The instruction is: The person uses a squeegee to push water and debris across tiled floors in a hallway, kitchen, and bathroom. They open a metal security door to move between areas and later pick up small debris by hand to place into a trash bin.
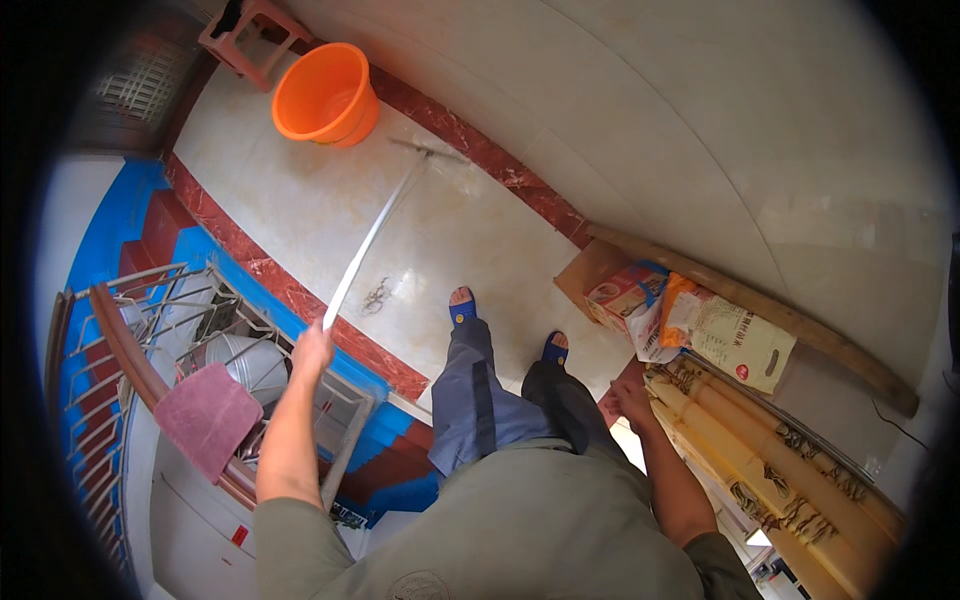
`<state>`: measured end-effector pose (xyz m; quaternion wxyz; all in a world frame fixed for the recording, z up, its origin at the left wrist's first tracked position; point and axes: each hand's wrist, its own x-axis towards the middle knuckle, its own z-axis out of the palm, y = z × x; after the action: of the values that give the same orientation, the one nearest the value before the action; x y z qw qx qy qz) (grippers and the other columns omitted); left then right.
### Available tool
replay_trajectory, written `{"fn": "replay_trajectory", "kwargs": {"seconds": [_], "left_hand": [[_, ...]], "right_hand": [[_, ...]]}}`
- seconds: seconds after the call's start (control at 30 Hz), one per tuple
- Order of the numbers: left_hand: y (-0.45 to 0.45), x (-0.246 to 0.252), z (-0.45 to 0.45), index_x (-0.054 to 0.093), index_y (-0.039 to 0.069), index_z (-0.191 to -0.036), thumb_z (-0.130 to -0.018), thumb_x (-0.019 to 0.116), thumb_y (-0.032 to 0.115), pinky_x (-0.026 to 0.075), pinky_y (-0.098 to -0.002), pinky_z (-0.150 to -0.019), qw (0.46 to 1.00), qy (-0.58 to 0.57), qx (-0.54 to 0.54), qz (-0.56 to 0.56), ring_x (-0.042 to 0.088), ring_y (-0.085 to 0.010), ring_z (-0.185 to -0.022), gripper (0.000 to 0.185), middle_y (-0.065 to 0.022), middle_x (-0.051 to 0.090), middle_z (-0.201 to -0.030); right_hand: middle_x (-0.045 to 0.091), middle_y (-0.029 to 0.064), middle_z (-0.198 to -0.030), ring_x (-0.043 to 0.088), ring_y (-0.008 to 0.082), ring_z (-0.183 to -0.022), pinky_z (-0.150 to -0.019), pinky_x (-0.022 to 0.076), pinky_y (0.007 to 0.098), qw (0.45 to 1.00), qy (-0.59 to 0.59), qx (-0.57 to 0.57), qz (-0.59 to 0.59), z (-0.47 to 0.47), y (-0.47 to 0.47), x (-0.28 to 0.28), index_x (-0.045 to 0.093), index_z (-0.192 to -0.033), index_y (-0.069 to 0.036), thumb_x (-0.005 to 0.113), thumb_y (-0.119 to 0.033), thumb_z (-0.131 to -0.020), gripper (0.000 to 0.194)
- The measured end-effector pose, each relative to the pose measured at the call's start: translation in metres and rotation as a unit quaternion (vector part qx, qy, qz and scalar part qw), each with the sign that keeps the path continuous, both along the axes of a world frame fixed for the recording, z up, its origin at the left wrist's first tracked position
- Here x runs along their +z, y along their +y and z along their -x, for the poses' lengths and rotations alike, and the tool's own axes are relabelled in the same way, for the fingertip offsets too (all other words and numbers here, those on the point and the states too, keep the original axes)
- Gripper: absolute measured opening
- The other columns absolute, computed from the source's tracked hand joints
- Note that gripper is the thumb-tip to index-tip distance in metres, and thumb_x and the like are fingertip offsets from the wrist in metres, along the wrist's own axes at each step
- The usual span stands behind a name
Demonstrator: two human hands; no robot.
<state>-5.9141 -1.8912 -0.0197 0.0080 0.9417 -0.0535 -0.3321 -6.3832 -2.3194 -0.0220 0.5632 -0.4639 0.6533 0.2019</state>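
My left hand [311,351] grips the upper end of a long white pole [366,244]. The pole slants away across the pale tiled floor to a thin, wide crossbar head [427,152], which lies near the skirting and looks like a floor squeegee or flat mop. Below the pole, to its right, a small dark clump of hair or dirt [376,295] is on the tiles. My right hand [631,403] hangs by my right thigh beside a yellow patterned curtain [739,457]. Its fingers are loosely curled, and I see nothing in it.
An orange bucket [326,94] and a pink plastic stool [251,45] stand at the far end. A railing [127,349] with a purple cloth [208,420] borders blue-and-red stairs on the left. Cardboard boxes [592,266], bags [739,337] and a wooden plank [757,307] line the right wall.
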Motion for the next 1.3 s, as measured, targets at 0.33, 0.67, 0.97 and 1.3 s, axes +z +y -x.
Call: {"fn": "replay_trajectory", "kwargs": {"seconds": [0.33, 0.67, 0.97, 1.3], "left_hand": [[0.097, 0.084, 0.320, 0.062, 0.006, -0.115, -0.099, 0.049, 0.029, 0.048, -0.0558, -0.087, 0.991, 0.037, 0.047, -0.121, 0.062, -0.0479, -0.100, 0.031, -0.0273, 0.067, -0.104], [-0.005, 0.119, 0.360, 0.064, 0.009, -0.109, -0.100, 0.048, 0.035, 0.049, -0.0561, -0.079, 0.995, -0.049, -0.046, -0.069, 0.065, -0.0451, -0.094, 0.031, -0.0241, 0.069, -0.096], [-0.069, 0.037, 0.331, 0.059, 0.007, -0.109, -0.100, 0.047, 0.031, 0.052, -0.0572, -0.079, 0.990, -0.016, -0.134, -0.039, 0.067, -0.0442, -0.092, 0.029, -0.0247, 0.070, -0.094], [0.112, 0.119, 0.386, 0.054, 0.006, -0.105, -0.099, 0.050, 0.029, 0.049, -0.0574, -0.071, 0.977, -0.013, -0.172, -0.123, 0.065, -0.0453, -0.082, 0.024, -0.0246, 0.067, -0.080]], "right_hand": [[0.067, 0.0093, -0.101, 0.068, 0.0178, -0.077, -0.064, 0.0549, 0.0284, 0.987, -0.161, 0.020, 0.016, 0.051, -0.070, -0.010, 0.062, -0.118, -0.002, 0.061, -0.035, -0.097, 0.039], [0.064, 0.0108, -0.095, 0.068, 0.0232, -0.078, -0.068, 0.0577, 0.0383, 0.995, -0.022, -0.101, -0.012, 0.273, -0.061, -0.037, 0.059, -0.113, -0.003, 0.059, -0.027, -0.095, 0.030], [0.064, 0.0131, -0.105, 0.068, 0.0247, -0.081, -0.068, 0.0577, 0.0370, 0.983, -0.050, -0.176, -0.027, 0.319, 0.000, -0.017, 0.058, -0.123, -0.001, 0.060, -0.030, -0.097, 0.039], [0.064, 0.0119, -0.101, 0.068, 0.0240, -0.079, -0.065, 0.0566, 0.0344, 0.985, -0.093, -0.143, -0.015, 0.264, 0.008, -0.031, 0.060, -0.119, -0.001, 0.062, -0.030, -0.096, 0.037]]}}
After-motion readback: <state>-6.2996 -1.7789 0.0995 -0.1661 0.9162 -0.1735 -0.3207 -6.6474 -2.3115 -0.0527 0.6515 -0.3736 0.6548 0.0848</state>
